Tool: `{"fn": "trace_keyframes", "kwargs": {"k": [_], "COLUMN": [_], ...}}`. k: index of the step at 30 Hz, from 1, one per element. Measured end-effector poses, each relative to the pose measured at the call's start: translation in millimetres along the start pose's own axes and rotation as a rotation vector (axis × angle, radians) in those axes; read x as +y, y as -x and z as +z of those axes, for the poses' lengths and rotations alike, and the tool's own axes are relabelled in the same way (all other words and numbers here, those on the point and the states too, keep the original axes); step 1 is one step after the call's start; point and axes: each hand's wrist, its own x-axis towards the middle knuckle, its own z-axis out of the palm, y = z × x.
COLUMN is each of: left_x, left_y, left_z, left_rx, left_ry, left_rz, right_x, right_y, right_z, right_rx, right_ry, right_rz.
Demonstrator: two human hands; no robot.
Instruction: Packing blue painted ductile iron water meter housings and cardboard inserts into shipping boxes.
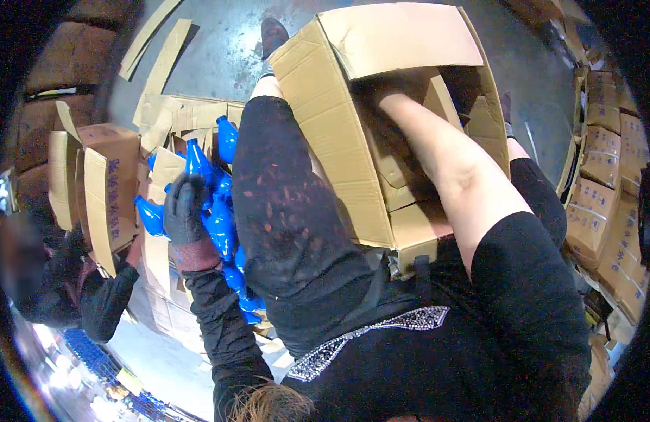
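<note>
My left hand [187, 211], in a dark grey and maroon glove, is closed around a shiny blue bottle [197, 160] with a narrow neck. More blue bottles [223, 224] lie piled beside my left thigh, touching each other. An open cardboard box [332, 133] stands tilted between my legs, its top flap [402, 39] folded over at the far end. My bare right forearm [444, 151] reaches down into it, under the flap. The right hand is hidden inside the box, so its fingers and anything in them do not show.
At the left, a co-worker [64, 274] in dark clothes handles another open carton [112, 190]. Strapped cartons [596, 183] are stacked along the right. Loose cardboard strips [163, 63] lie on the grey floor [223, 49] at the far left, with brown stacks [68, 56] beyond.
</note>
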Motion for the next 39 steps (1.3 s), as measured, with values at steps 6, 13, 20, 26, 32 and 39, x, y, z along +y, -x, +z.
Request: {"fn": "trace_keyframes", "kwargs": {"k": [6,13,20,26,32,39], "left_x": [121,185,177,171,225,249], "left_y": [-81,-100,-101,-82,-49,-2], "left_z": [4,63,84,84,78,58], "left_rx": [0.306,-0.105,-0.209,-0.201,-0.584,-0.337], "left_ry": [1.310,1.657,1.532,1.469,1.505,1.534], "left_rz": [-0.509,-0.586,-0.707,-0.656,-0.453,-0.263], "right_x": [-7,15,0,-9,-72,-70], "right_y": [6,12,71,205,314,343], "right_z": [12,16,27,2,-31,20], "right_rx": [0.074,0.141,0.268,0.899,0.651,0.627], "right_ry": [-0.052,-0.068,-0.322,-0.258,-1.243,-1.347], "right_rz": [-0.042,-0.099,0.008,-0.362,-0.036,-0.275]}}
